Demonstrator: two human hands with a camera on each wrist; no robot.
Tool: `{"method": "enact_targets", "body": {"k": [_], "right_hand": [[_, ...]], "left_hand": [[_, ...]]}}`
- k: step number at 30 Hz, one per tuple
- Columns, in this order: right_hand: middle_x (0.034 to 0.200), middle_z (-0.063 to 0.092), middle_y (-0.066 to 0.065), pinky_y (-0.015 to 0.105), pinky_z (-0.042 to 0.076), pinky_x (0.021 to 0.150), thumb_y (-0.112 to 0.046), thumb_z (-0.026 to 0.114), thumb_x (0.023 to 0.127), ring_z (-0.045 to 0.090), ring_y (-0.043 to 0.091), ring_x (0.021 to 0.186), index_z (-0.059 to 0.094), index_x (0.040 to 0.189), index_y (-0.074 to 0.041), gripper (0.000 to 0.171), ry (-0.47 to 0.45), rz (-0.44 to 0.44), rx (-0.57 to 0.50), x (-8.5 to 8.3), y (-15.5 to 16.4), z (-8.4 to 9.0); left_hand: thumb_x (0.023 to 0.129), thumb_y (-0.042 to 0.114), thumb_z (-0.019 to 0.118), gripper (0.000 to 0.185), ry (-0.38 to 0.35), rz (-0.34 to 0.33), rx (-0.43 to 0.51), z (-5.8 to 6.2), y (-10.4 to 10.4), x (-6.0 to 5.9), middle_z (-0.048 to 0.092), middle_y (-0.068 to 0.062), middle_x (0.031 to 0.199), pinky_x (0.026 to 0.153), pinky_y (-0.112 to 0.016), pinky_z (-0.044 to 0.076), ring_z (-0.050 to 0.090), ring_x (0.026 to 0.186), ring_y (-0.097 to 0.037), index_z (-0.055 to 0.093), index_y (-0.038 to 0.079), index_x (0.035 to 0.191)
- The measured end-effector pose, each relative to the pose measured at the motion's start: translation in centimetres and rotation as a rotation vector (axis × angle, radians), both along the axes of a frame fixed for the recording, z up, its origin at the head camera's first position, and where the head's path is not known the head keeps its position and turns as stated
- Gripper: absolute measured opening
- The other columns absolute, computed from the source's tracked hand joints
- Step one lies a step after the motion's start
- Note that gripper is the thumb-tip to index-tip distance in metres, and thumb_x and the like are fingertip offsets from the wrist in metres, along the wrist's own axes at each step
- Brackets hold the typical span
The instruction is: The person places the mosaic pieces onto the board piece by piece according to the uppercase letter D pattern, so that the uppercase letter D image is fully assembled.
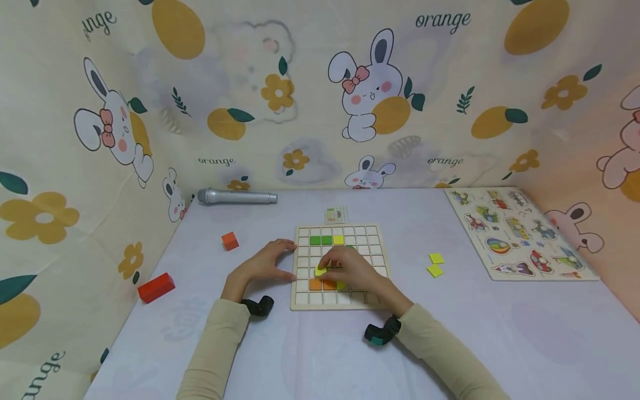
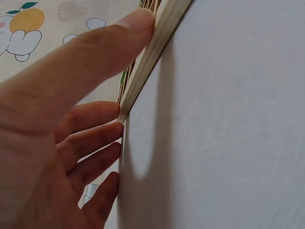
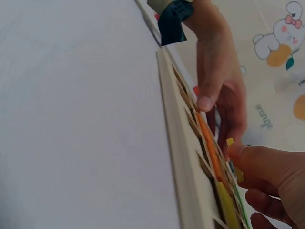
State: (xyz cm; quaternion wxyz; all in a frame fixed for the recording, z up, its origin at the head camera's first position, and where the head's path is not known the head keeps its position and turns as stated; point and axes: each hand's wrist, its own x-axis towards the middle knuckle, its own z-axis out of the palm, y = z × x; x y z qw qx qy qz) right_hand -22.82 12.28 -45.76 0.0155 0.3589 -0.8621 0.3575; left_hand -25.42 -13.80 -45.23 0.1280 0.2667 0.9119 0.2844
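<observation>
A wooden grid board (image 1: 301, 303) lies on the table in front of me. It carries two green tiles (image 1: 320, 240), a yellow tile (image 1: 338, 239) and orange tiles (image 1: 321, 284). My right hand (image 1: 334, 266) hovers over the board's middle and pinches a yellow tile (image 1: 320, 271) just above the orange ones; the right wrist view shows that tile (image 3: 230, 141) tilted at my fingertips (image 3: 248, 155). My left hand (image 1: 272, 261) rests flat against the board's left edge, with its thumb (image 2: 109, 47) and straight fingers touching the rim (image 2: 157, 43).
Two loose yellow tiles (image 1: 435, 264) lie right of the board. A picture puzzle board (image 1: 520, 233) sits far right. An orange cube (image 1: 229, 240) and a red block (image 1: 156, 287) lie left, a microphone (image 1: 235, 196) and a small card (image 1: 335, 214) behind. Patterned cloth walls enclose the table.
</observation>
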Motion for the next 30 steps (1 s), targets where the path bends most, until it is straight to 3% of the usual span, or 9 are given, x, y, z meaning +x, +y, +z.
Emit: {"method": "enact_targets", "body": {"k": [9,18,30], "right_hand": [[0.089,0.064,-0.013,0.023,0.046,0.072,-0.031,0.074,0.08,0.053,0.004,0.08,0.071,0.089,-0.02,0.015,0.042,-0.057,0.08,0.13,-0.89,-0.6],[0.092,0.061,-0.01,0.025,0.047,0.074,-0.022,0.072,0.083,0.053,0.006,0.085,0.073,0.089,-0.018,0.007,-0.008,-0.046,0.059,0.29,-0.64,-0.15],[0.096,0.062,-0.009,0.024,0.047,0.077,-0.021,0.071,0.083,0.053,0.006,0.089,0.073,0.093,-0.017,0.01,0.013,-0.05,0.083,0.39,-1.14,-0.47]], "left_hand": [[0.071,0.036,0.079,0.075,-0.001,-0.001,0.018,0.22,0.01,0.13,0.039,-0.009,0.144,0.111,-0.046,0.025,0.03,0.134,-0.028,0.048,0.009,0.133],[0.072,0.037,0.079,0.076,-0.003,-0.003,0.018,0.16,-0.03,0.06,0.037,-0.01,0.145,0.111,-0.047,0.024,0.029,0.135,-0.029,0.047,0.009,0.134],[0.072,0.036,0.079,0.075,-0.01,0.014,0.001,0.03,0.07,0.05,0.037,-0.008,0.145,0.111,-0.047,0.025,0.029,0.135,-0.028,0.047,0.011,0.134]]}}
